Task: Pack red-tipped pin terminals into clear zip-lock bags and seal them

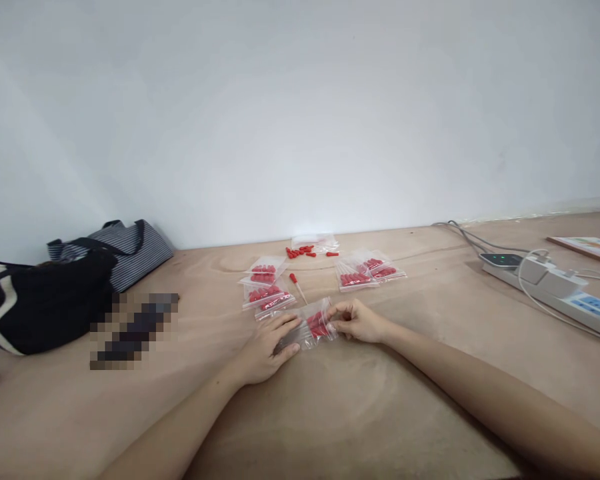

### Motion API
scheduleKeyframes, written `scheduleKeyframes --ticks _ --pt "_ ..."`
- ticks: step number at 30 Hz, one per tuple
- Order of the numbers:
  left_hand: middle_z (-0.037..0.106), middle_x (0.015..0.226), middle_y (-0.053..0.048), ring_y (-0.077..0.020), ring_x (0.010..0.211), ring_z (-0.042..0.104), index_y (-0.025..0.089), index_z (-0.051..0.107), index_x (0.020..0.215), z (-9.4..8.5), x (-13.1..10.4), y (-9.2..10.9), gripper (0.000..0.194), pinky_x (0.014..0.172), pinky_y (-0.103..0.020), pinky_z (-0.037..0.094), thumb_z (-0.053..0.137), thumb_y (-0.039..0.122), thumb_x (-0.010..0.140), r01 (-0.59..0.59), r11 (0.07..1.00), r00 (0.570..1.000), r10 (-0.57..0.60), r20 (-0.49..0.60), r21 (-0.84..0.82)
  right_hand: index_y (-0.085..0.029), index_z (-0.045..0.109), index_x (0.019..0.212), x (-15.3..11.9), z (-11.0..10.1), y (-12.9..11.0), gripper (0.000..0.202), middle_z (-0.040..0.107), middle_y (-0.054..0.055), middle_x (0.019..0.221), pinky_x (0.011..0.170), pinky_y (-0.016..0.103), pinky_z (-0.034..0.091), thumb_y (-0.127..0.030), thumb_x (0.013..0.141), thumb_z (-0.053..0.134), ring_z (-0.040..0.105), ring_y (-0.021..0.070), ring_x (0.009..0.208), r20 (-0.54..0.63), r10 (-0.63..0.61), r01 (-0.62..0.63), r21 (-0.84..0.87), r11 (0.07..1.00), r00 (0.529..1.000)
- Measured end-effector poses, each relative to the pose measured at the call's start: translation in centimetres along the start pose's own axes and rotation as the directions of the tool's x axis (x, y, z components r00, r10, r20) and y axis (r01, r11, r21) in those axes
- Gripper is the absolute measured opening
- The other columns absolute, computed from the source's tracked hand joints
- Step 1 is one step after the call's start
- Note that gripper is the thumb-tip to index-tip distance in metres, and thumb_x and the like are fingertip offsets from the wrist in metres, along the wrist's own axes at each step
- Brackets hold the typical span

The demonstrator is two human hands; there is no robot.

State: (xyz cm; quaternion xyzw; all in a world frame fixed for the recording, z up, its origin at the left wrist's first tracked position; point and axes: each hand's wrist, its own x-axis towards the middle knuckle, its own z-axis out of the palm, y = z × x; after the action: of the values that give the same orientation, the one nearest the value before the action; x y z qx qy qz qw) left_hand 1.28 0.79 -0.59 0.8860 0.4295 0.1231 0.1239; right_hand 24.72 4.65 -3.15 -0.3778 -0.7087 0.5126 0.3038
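A clear plastic bag [318, 323] with several red pieces inside lies between my hands near the middle of the table. My left hand [267, 347] rests on its left part, fingers spread apart. The fingers of my right hand [356, 321] are pinched on the bag's right edge. Just beyond it lies a thin stick with a red tip [293, 278]. Filled bags of red pieces [264, 293] are stacked at the left, and more filled bags [357, 277] overlap at the right. Loose red pieces [300, 252] sit farther back beside flat clear bags [320, 241].
A black bag [50, 300] and a striped bag [130, 250] stand at the far left, with a blurred dark object [137, 331] before them. A power strip [555, 293] with cables and a colourful flat item [590, 247] lie at the right.
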Motion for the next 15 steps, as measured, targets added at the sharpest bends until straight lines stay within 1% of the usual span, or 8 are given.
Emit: scheduleKeyframes --ticks 2,8,10,12,14,15 --pt "0.041 0.131 -0.007 -0.0226 0.119 0.035 0.020 0.040 0.125 0.0 0.0 0.0 0.042 0.098 -0.041 0.030 0.043 0.032 0.084 -0.001 1.000 1.000 0.001 -0.006 -0.002 -0.014 0.061 0.079 0.1 -0.1 -0.2 0.025 0.046 -0.006 0.046 0.036 0.016 0.032 -0.034 0.064 0.064 0.038 0.0041 0.038 0.048 -0.010 0.009 0.012 1.000 0.999" --pt "0.041 0.130 -0.006 -0.0235 0.119 0.036 0.022 0.043 0.124 0.2 0.0 -0.3 0.041 0.098 -0.042 0.030 0.046 0.031 0.083 0.006 1.000 1.000 -0.006 -0.010 0.010 -0.014 0.057 0.069 1.1 0.5 -0.6 0.030 0.051 -0.005 0.050 0.037 0.016 0.032 -0.037 0.056 0.070 0.042 0.0048 0.040 0.088 0.015 -0.019 0.050 0.999 0.996" --pt "0.041 0.131 -0.006 -0.0238 0.119 0.036 0.022 0.043 0.123 0.4 0.0 -0.4 0.042 0.098 -0.042 0.030 0.047 0.031 0.083 0.011 1.000 1.000 -0.011 -0.017 0.006 -0.013 0.056 0.064 1.6 0.9 -0.4 0.032 0.051 -0.005 0.050 0.039 0.016 0.032 -0.038 0.052 0.073 0.041 0.0045 0.042 0.098 -0.014 0.009 0.054 0.998 0.995" --pt "0.041 0.131 -0.006 -0.0239 0.119 0.036 0.022 0.043 0.123 0.5 0.1 -0.5 0.043 0.098 -0.042 0.029 0.048 0.031 0.082 0.016 1.000 1.000 -0.016 -0.024 -0.002 -0.013 0.055 0.060 1.9 1.2 -0.2 0.034 0.049 -0.006 0.049 0.041 0.016 0.031 -0.037 0.048 0.075 0.041 0.0044 0.043 0.083 -0.066 0.065 0.022 0.998 0.994" --pt "0.041 0.131 -0.006 -0.0237 0.119 0.036 0.022 0.043 0.124 0.6 0.1 -0.5 0.043 0.099 -0.042 0.029 0.048 0.032 0.082 0.018 1.000 0.999 -0.018 -0.028 -0.011 -0.013 0.054 0.058 2.0 1.1 -0.1 0.035 0.049 -0.006 0.048 0.041 0.016 0.031 -0.037 0.046 0.076 0.042 0.0045 0.044 0.086 -0.097 0.099 -0.016 0.995 0.992" --pt "0.041 0.131 -0.006 -0.0236 0.119 0.036 0.022 0.043 0.124 0.5 0.1 -0.5 0.043 0.099 -0.042 0.029 0.048 0.032 0.082 0.019 1.000 0.999 -0.019 -0.025 -0.014 -0.013 0.054 0.059 1.9 0.9 -0.1 0.036 0.049 -0.006 0.049 0.042 0.017 0.031 -0.037 0.045 0.076 0.042 0.0047 0.045 0.106 -0.095 0.098 -0.021 0.995 0.990"
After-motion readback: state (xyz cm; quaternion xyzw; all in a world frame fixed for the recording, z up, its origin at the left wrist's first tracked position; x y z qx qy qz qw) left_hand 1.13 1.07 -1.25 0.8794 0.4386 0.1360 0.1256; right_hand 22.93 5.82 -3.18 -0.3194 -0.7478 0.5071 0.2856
